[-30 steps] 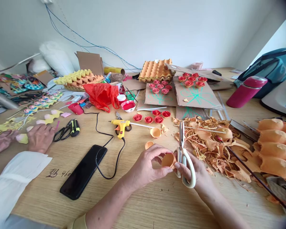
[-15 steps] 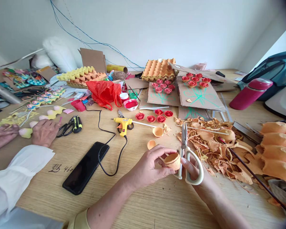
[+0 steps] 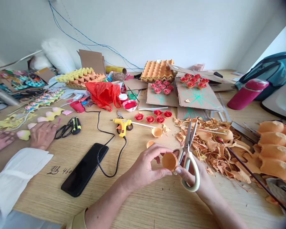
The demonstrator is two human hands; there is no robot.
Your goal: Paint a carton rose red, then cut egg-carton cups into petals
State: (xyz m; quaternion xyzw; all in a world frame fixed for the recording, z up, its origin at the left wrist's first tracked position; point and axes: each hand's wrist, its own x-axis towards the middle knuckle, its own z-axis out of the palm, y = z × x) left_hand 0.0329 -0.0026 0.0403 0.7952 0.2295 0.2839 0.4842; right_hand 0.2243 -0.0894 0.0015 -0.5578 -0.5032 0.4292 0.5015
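Note:
Between the thumb and fingers of my left hand (image 3: 145,165) is a small orange egg-carton cup (image 3: 169,162), its round opening facing me. My right hand (image 3: 195,171) grips white-handled scissors (image 3: 191,162), blades pointing up and slightly parted; its thumb tip also meets the cup's right side. Beyond my left hand, a second orange cup (image 3: 150,144) lies partly hidden by my fingers. A small stack of cups (image 3: 156,132) sits farther back, near red paper roses (image 3: 160,119). Orange carton scraps (image 3: 214,146) are heaped right of the scissors.
A yellow glue gun (image 3: 122,126) with its cord and a black phone (image 3: 85,170) lie to the left. A co-worker's hand (image 3: 43,135) rests beside painted carton strips. Orange egg trays (image 3: 274,143) and a pink bottle (image 3: 248,94) stand at right.
The cup has turned in my left hand so its opening now faces me. The scissors have tilted to the right and their blades have parted more. The co-worker's left hand has flattened.

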